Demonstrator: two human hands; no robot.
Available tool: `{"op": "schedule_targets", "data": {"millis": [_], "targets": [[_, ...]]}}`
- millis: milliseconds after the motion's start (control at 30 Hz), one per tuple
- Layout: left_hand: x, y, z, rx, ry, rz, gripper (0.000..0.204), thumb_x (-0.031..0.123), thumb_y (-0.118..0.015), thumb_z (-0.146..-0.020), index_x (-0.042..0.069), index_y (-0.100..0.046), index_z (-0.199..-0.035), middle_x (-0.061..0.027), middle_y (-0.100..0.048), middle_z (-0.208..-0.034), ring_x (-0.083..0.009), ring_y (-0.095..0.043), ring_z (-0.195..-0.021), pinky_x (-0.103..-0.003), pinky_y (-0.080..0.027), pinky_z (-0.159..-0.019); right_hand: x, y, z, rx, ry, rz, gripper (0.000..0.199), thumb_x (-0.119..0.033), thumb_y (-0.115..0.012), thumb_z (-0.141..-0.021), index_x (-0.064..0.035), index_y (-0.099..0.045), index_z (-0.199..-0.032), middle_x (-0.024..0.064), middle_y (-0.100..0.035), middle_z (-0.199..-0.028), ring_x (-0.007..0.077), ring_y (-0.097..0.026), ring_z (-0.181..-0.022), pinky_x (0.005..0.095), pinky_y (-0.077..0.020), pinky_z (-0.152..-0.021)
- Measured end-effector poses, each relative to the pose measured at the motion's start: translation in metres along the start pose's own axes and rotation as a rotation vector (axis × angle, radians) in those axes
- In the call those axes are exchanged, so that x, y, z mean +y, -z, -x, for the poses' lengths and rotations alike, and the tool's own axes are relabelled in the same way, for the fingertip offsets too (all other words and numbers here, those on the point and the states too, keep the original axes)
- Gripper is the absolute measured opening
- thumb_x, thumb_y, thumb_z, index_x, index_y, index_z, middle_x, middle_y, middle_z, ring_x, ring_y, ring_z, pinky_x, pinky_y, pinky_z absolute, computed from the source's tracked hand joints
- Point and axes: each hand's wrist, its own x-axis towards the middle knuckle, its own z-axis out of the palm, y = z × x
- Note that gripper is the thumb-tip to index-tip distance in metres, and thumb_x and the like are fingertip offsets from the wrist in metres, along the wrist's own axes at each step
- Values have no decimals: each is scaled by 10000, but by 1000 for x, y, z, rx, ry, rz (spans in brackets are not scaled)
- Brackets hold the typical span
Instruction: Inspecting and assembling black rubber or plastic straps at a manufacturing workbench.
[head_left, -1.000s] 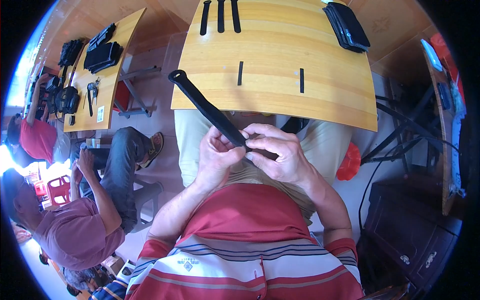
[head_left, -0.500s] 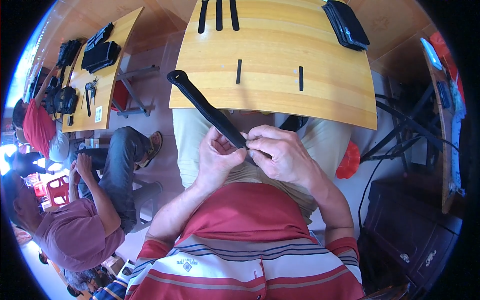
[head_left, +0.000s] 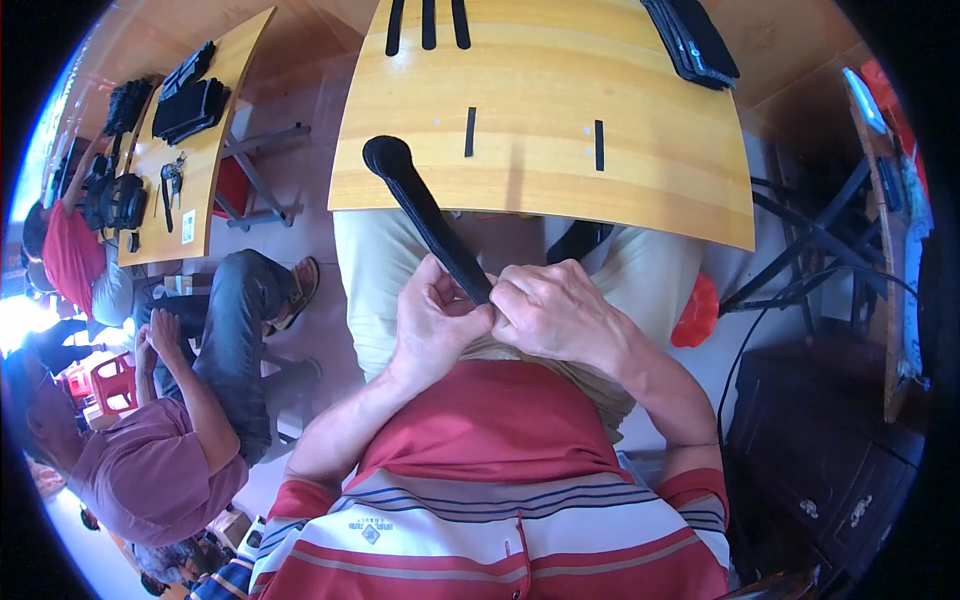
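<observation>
A long black fabric strap [head_left: 432, 222] with a broad rounded far end slants up and to the left above my lap. Its near end lies between the thumb and fingers of my left hand [head_left: 432, 325]. Right beside it, the curled fingers of my right hand [head_left: 555, 312] pinch that same near end, whose tip they hide. Beyond my knees, two short black strips [head_left: 470, 132] [head_left: 599, 145] lie apart on the wooden table [head_left: 535, 180]. Several longer black straps [head_left: 429, 25] lie side by side at its far edge.
A stack of black fabric pieces [head_left: 692, 45] sits at the table's far right corner. On the left, a seated person [head_left: 160, 450] is near a second table [head_left: 200, 170] bearing black goods and tools. A dark cabinet [head_left: 820, 460] stands at right, with a cable [head_left: 735, 370] beside it.
The strap's rounded far end has swung to the right and now shows its broad face. My right hand has turned, its fingers curling tighter at the near end. The view has shifted slightly.
</observation>
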Motion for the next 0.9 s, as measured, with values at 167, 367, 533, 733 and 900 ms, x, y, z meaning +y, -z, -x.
{"op": "schedule_targets", "data": {"millis": [167,367,533,733,900], "targets": [[11,4,1,-58,2,-161,361,-92,-698,-762,31,-508,-1044,-38,-622,-986,-90,-613,-925,-250,-548,-820,-1,1,-2,-80,173,213,164,-92,-703,-668,-13,-570,-724,102,-595,-708,235,-640,-580,330,-521,-481],[13,4,1,-4,-46,48,355,-92,-682,-777,27,-512,-1064,-49,-631,-1005,-91,-614,-916,-238,-537,-796,-7,-13,0,337,31,-121,213,66,-683,-685,-13,-626,-874,87,-602,-826,212,-644,-651,336,-521,-540],[5,7,-1,39,-85,166,383,-88,-688,-782,14,-509,-1106,-66,-635,-1033,-113,-621,-928,-256,-533,-851,-6,-27,7,376,-65,-315,190,23,-686,-797,9,-629,-977,132,-593,-962,222,-648,-702,317,-512,-560],[8,5,3,17,-36,179,389,-99,-681,-776,22,-524,-1110,-60,-637,-1040,-109,-622,-929,-261,-527,-869,-8,-26,8,410,2,-172,190,22,-678,-807,6,-574,-966,139,-578,-919,260,-631,-687,359,-512,-561],[19,14,7,-92,23,38,387,-111,-659,-765,28,-526,-1100,-46,-629,-1022,-95,-615,-926,-253,-519,-860,-1,-9,7,103,104,-163,191,15,-665,-799,-10,-535,-937,135,-562,-889,278,-628,-710,382,-522,-565]]}}
